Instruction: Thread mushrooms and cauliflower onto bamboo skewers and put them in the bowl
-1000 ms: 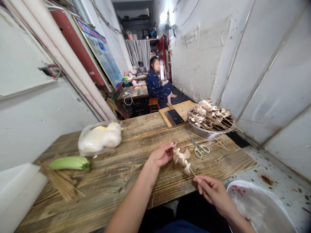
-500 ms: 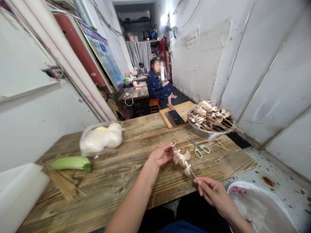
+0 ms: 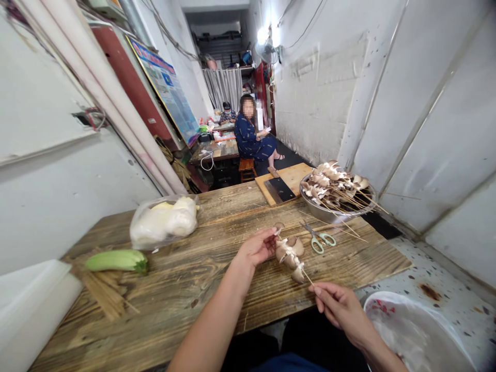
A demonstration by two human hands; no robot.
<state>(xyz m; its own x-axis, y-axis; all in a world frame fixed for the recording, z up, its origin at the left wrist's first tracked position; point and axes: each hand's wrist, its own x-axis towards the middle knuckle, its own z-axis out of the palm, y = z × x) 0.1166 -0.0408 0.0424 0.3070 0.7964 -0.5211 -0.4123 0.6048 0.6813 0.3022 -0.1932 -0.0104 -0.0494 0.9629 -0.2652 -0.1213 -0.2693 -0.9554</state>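
My right hand (image 3: 336, 305) is closed on the lower end of a thin wooden skewer (image 3: 308, 277). Several grey-brown oyster mushroom pieces (image 3: 290, 254) are threaded along it, held just above the wooden table. My left hand (image 3: 259, 247) pinches a small mushroom piece (image 3: 279, 226) at the skewer's upper end; whether the tip has pierced it I cannot tell. Green-handled scissors (image 3: 318, 238) lie on the table just right of the skewered mushrooms. Beyond them stands a metal bowl (image 3: 329, 214) heaped with mushroom skewers (image 3: 337, 183), their sticks jutting over its rim.
A cleaver (image 3: 282, 189) rests on a cutting board (image 3: 302, 171). On the table's left are a bagged white item (image 3: 166, 219), a green zucchini (image 3: 116, 261), loose skewers (image 3: 103, 294) and a white container (image 3: 34, 305). A lined bin (image 3: 414, 330) stands lower right. A person (image 3: 251, 137) sits beyond.
Both hands keep the same hold on the skewer and mushroom. The view has shifted very slightly, and the seated person has turned their head toward the camera.
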